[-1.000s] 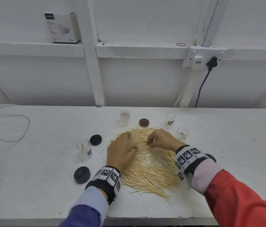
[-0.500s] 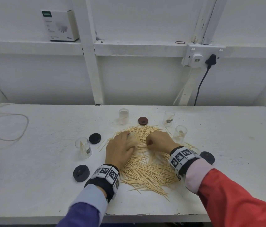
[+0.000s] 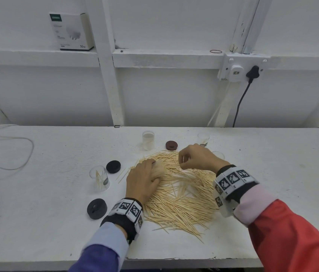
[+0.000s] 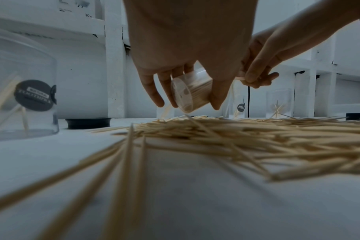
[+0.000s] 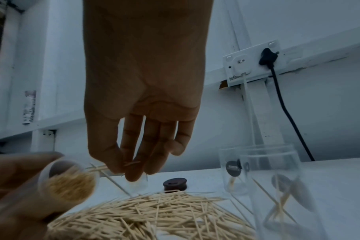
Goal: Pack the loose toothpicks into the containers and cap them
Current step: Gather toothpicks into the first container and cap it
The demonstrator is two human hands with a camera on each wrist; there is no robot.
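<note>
Most of the job is lying undone on the white tabletop (image 3: pixel 37 213): the big heap of loose toothpicks (image 3: pixel 182 201) is spreading across its middle, reaching from in front of the person back toward the wall, so the packing looks to be only in its early part. Around the heap four clear plastic containers are standing upright and uncapped: one at the left (image 3: pixel 99 180) with a few sticks leaning inside, one at the back (image 3: pixel 148 140) whose contents are hard to make out, and two at the right (image 3: pixel 203 138), partly hidden behind the right hand, each showing only a few sticks in the right wrist view. None is wearing its cap; two black caps (image 3: pixel 113 166) are sitting loose on the left side and a dark brown cap (image 3: pixel 171 145) is sitting at the far edge of the heap. A fifth container (image 4: pixel 192 92) is the furthest along: the left hand (image 3: pixel 143 183) is curling fingers and thumb round it, tilting it just above the heap with its mouth toward the right hand, and it is looking densely packed with sticks, though still uncapped. The right hand (image 3: pixel 198 158) is hovering beside that mouth, its thumb and fingertips closing in a pinch on a few toothpicks (image 4: pixel 241 78), seemingly about to feed them in.
</note>
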